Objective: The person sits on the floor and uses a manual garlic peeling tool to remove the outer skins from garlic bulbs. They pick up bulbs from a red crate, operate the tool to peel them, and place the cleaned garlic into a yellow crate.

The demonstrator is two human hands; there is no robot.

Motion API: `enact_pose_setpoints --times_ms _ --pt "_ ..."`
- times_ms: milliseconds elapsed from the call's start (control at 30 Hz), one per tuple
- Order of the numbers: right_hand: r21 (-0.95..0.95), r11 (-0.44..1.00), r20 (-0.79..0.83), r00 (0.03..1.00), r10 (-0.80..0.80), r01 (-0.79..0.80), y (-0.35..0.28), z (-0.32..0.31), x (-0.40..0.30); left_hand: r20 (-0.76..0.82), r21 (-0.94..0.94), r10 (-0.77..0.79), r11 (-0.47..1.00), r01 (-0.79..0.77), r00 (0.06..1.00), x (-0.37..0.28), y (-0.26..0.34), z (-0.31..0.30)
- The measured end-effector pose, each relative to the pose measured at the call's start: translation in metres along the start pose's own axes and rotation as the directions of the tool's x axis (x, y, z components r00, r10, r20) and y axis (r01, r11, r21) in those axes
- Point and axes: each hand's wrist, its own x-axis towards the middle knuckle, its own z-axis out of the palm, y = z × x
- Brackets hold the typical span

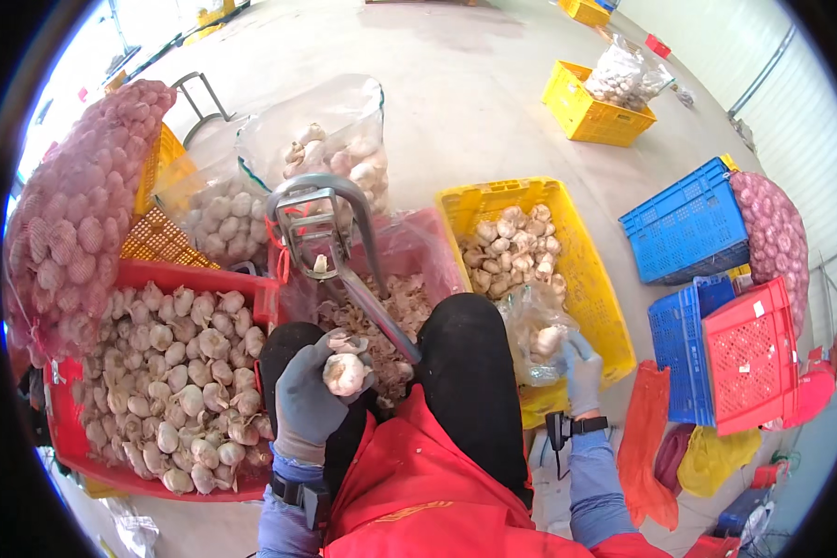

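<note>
My left hand (317, 390), in a grey glove, holds a garlic bulb (345, 374) above my lap, with some loose skin at its top. My gloved right hand (581, 370) is at a clear plastic bag (536, 342) on the near part of the yellow crate; a bulb lies in or on that bag, by my fingertips. Whether the fingers grip the bag or the bulb cannot be told. Between my knees stands a metal cutting stand (363, 293) with a curved handle, a small piece of garlic stem (320, 264) on its top. Garlic skins (390, 314) lie beneath it.
At left, a red crate (160, 492) holds many garlic bulbs, beside a full pink mesh sack (84, 209). Clear bags of bulbs (328, 160) stand ahead. The yellow crate (593, 279) at right holds more bulbs. Blue crates (690, 223) and a red crate (750, 356) stand farther right.
</note>
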Motion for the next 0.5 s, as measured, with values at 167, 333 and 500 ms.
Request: enact_pose_setpoints --times_ms 167,333,500 --pt "0.166 0.984 -0.016 0.998 -0.061 0.063 -0.036 0.028 -0.021 0.102 -0.485 -0.182 0.849 0.208 0.978 0.002 0.001 -0.013" --pt "0.042 0.908 0.668 0.664 -0.337 0.417 -0.097 0.109 -0.109 0.132 -0.445 -0.123 0.879 0.17 0.983 0.005 -0.011 -0.01" --pt "0.066 0.689 0.73 0.436 -0.526 0.722 -0.089 0.182 -0.129 0.031 -0.329 -0.115 0.937 0.119 0.993 -0.005 -0.001 0.02"
